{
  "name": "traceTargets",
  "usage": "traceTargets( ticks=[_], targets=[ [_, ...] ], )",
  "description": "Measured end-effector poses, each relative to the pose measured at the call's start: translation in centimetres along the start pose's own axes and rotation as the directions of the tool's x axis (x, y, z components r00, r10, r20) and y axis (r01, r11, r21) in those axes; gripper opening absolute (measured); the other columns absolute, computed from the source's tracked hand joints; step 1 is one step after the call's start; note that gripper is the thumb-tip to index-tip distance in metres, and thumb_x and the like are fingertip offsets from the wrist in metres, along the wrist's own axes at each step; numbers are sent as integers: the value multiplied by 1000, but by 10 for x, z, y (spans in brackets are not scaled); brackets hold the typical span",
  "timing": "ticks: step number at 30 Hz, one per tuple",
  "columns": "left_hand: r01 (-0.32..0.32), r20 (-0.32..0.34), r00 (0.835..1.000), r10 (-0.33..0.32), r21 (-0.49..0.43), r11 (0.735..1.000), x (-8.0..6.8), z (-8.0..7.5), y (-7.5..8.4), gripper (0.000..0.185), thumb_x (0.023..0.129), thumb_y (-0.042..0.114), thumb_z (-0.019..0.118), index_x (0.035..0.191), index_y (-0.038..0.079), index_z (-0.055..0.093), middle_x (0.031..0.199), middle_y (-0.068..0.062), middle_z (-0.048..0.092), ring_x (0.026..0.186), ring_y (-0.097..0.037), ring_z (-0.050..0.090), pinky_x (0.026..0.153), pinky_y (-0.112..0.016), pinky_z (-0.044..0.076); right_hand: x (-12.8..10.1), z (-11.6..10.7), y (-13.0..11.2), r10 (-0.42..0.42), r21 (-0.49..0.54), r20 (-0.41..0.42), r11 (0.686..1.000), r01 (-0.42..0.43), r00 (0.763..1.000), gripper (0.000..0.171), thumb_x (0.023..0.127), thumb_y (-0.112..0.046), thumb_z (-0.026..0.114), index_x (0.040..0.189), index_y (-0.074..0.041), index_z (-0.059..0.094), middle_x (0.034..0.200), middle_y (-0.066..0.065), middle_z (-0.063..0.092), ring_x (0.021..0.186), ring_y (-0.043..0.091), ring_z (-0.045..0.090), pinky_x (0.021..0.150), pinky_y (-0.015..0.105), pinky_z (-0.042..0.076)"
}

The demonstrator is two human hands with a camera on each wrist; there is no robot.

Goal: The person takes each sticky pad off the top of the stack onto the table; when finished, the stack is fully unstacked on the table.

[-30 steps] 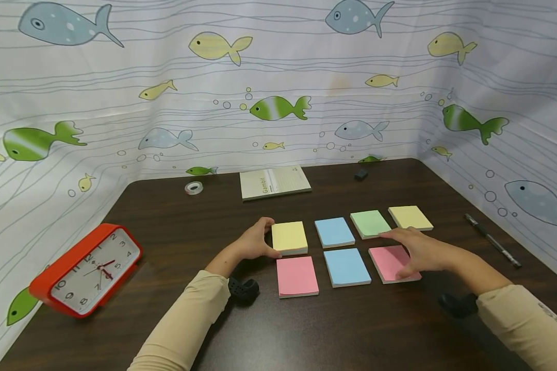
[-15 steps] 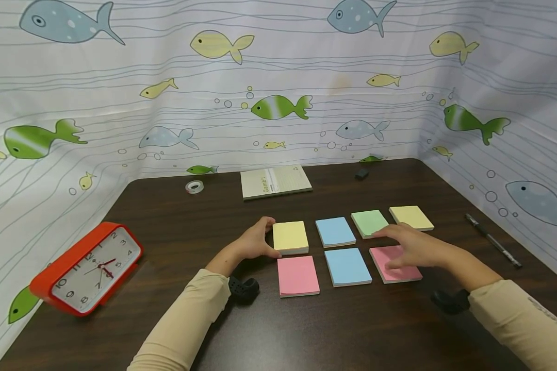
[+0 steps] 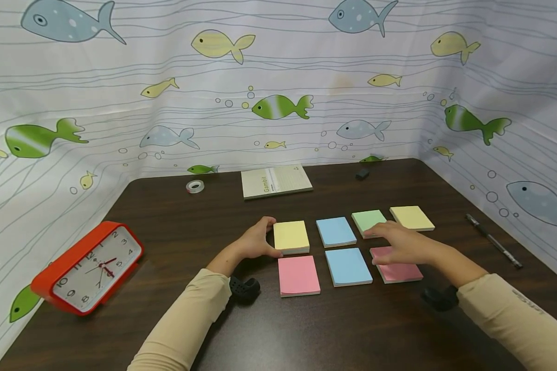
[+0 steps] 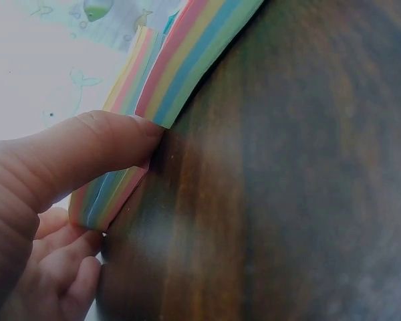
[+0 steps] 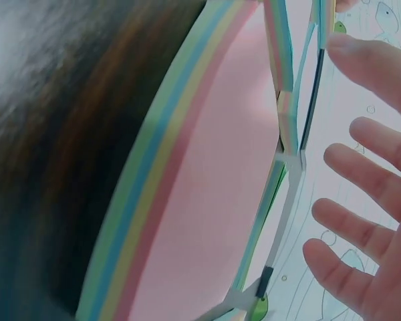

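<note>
Lining-up step, I judge: L hand [image 3: 255, 242] pinches left edge of yellow pad [image 3: 291, 236]. R hand [image 3: 401, 243], fingers spread, hovers over pink pad [image 3: 398, 268], 2 pads right of yellow. Next probably needs a gentle press, nudging pink square.

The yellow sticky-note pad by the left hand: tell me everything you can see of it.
The yellow sticky-note pad is a square block of paper sheets lying flat on the dark wooden table, at the left end of the far row of pads. Its top sheet is plain yellow; in the left wrist view its edge shows pink, yellow, blue and green layers. The left hand grips its left edge, thumb at the near corner. The pink pad lies just in front of it, and the blue pad to its right, apart.
</note>
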State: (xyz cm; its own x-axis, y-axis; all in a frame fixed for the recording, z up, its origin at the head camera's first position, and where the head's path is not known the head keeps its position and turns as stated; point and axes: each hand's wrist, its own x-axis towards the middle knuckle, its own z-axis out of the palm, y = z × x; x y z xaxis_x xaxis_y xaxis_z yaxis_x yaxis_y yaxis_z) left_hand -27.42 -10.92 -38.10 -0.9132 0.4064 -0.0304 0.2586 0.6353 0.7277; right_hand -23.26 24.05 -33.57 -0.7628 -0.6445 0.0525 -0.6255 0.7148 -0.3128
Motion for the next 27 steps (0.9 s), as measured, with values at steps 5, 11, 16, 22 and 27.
traceTargets(
  ticks=[5, 11, 16, 22, 27],
  targets=[
    [4, 1, 1000, -4, -3, 1000, 0, 0, 0, 86, 60, 17, 80, 127, 1, 29, 130, -15, 35, 119, -26, 36, 92, -38, 32, 7, 1, -5, 2, 4, 3, 1000, -2, 1000, 57, 71, -31, 71, 117, -4, 52, 112, 7, 52, 107, 30, 41, 82, 47, 37],
    [23, 3, 1000, -23, -22, 1000, -1, 1, 0, 86, 60, 17, 81, 128, 2, 29, 132, -14, 34, 119, -25, 35, 92, -38, 32, 20, 4, -13, 1, -35, 17, 999, 0, 1000, 59, 71, -35, 70, 119, -7, 51, 115, 7, 50, 103, 24, 44, 77, 40, 41],
    [20, 6, 1000, -20, -27, 999, -2, 2, -1, 87, 61, 18, 80, 129, 3, 28, 132, -14, 33, 120, -24, 34, 91, -38, 33, 37, 7, -23, -6, -65, 32, 998, 8, 999, 61, 72, -38, 69, 122, -8, 48, 119, 9, 48, 107, 25, 41, 80, 41, 40],
    [2, 9, 1000, -2, -23, 1000, -1, 3, -1, 87, 60, 17, 80, 128, 2, 28, 132, -14, 33, 120, -24, 34, 92, -38, 32, 60, 10, -34, -46, -60, 38, 997, 48, 998, 62, 73, -40, 67, 124, -9, 47, 119, 7, 47, 106, 23, 41, 81, 41, 40],
    [3, 2, 1000, -3, -15, 1000, -1, 2, -2, 87, 60, 18, 81, 128, 2, 29, 132, -14, 33, 120, -24, 35, 92, -38, 32, 79, 14, -45, -47, -67, 57, 996, 51, 997, 63, 73, -38, 68, 125, -9, 46, 120, 7, 46, 108, 24, 39, 82, 40, 40]
  ],
)
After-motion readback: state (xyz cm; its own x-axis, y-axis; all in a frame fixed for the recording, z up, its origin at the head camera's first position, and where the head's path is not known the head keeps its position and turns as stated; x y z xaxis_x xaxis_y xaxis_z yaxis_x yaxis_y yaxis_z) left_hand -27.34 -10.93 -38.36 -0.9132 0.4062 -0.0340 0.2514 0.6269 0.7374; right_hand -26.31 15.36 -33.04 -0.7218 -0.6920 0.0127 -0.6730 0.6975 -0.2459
